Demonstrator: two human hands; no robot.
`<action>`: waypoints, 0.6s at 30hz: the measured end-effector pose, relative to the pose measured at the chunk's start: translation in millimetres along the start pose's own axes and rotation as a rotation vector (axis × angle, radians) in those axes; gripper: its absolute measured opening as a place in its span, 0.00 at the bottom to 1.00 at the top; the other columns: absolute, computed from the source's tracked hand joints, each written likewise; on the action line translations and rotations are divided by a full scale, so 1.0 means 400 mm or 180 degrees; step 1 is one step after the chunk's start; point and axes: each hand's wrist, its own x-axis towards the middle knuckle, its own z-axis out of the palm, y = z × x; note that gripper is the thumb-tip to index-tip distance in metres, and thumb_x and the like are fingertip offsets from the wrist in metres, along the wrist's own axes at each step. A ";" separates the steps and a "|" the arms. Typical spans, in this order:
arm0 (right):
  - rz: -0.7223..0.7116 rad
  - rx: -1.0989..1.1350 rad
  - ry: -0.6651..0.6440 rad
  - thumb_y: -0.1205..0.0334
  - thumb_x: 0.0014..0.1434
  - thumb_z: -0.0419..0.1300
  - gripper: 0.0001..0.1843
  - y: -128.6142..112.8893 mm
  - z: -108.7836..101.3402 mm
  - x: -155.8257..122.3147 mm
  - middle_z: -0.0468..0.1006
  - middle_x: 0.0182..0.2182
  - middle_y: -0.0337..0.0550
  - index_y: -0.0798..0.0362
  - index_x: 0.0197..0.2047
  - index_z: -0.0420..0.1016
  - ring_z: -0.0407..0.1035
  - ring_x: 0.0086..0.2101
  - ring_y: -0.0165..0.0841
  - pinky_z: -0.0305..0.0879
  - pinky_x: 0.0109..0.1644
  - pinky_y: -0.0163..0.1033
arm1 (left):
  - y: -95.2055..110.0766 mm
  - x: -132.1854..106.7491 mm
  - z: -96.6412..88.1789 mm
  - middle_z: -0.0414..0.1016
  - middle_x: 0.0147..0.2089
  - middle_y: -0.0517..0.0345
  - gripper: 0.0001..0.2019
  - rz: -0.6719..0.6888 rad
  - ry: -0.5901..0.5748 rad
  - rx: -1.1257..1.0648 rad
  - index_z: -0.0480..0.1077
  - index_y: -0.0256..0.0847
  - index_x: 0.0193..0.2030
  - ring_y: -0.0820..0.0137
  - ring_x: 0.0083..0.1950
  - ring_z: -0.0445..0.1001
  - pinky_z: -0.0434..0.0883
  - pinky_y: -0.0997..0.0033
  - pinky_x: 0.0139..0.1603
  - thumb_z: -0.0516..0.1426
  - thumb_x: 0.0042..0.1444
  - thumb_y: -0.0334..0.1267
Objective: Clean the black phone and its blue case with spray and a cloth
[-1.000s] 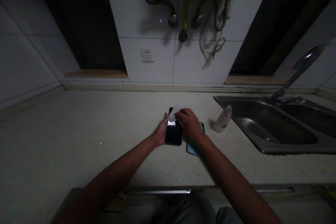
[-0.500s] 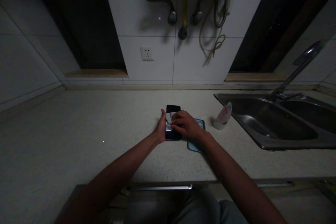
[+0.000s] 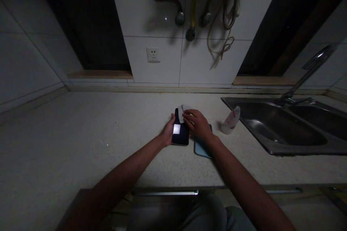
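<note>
A black phone lies face up on the speckled countertop, its glass reflecting a bright patch. My left hand grips its left edge, thumb against the side. My right hand is closed on a small white cloth pressed on the phone's far end. A light blue phone case lies under my right wrist, just right of the phone.
A small white bottle lies tilted by the steel sink, with a tap behind it. A wall socket and several hoses hang on the tiled wall. A drawer handle runs below the counter's front edge.
My right hand slid the cloth back from the middle of the screen toward the phone's far end. The left hand kept its hold on the phone's edge.
</note>
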 end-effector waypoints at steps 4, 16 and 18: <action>-0.0320 0.0252 -0.0262 0.61 0.67 0.57 0.17 -0.018 0.016 -0.001 0.78 0.57 0.52 0.50 0.56 0.78 0.70 0.59 0.43 0.64 0.65 0.57 | -0.001 -0.001 0.002 0.81 0.36 0.45 0.30 0.0035 0.0117 -0.0120 0.74 0.33 0.51 0.60 0.36 0.81 0.76 0.63 0.39 0.48 0.65 0.61; -0.1010 0.1121 -0.0815 0.59 0.66 0.60 0.09 -0.085 -0.002 -0.013 0.85 0.42 0.44 0.48 0.42 0.83 0.76 0.43 0.37 0.71 0.50 0.46 | 0.016 0.017 -0.035 0.81 0.36 0.39 0.40 0.0263 0.0053 -0.0362 0.75 0.25 0.49 0.58 0.36 0.81 0.75 0.62 0.41 0.42 0.64 0.65; -0.1035 0.1179 -0.0800 0.59 0.67 0.60 0.09 -0.088 0.001 -0.014 0.85 0.40 0.43 0.48 0.42 0.83 0.76 0.42 0.36 0.71 0.49 0.44 | 0.020 0.020 -0.038 0.81 0.39 0.36 0.41 0.0299 0.0122 -0.0394 0.74 0.23 0.52 0.56 0.40 0.81 0.75 0.61 0.45 0.42 0.64 0.65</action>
